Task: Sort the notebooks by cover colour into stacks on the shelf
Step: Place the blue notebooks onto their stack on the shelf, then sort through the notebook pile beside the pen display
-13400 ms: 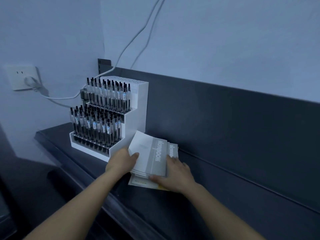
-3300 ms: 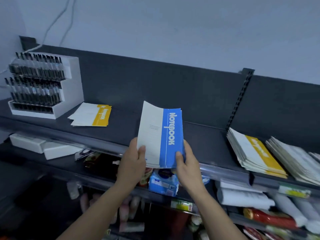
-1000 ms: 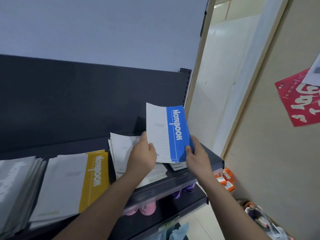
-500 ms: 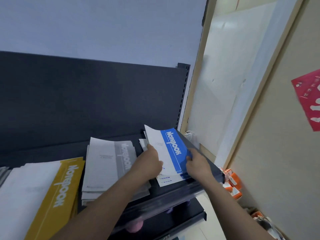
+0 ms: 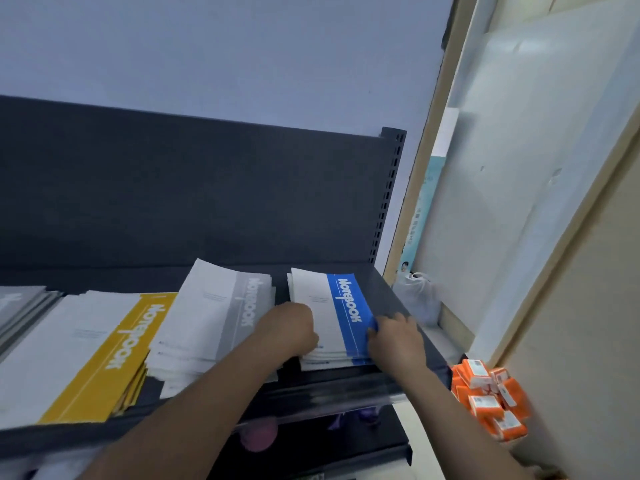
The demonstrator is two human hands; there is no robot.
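A stack of blue-banded notebooks (image 5: pixel 334 306) lies flat at the right end of the dark shelf (image 5: pixel 391 299). My left hand (image 5: pixel 294 327) is curled at the stack's left edge and grips it. My right hand (image 5: pixel 394 337) holds the right edge, thumb on the blue band. Left of it lies a grey-banded stack (image 5: pixel 221 313), then a yellow-banded stack (image 5: pixel 104 351). Another grey stack (image 5: pixel 17 306) shows at the far left edge.
The shelf ends at a perforated upright (image 5: pixel 388 202) beside a pale door frame (image 5: pixel 415 202). A white bag (image 5: pixel 415 296) sits just past the shelf end. Orange boxes (image 5: pixel 491 400) are piled lower right. A lower shelf (image 5: pixel 346 455) holds small items.
The blue notebooks, tilted up in both hands a moment ago, now lie flat on the blue stack. Both hands have stayed at its edges.
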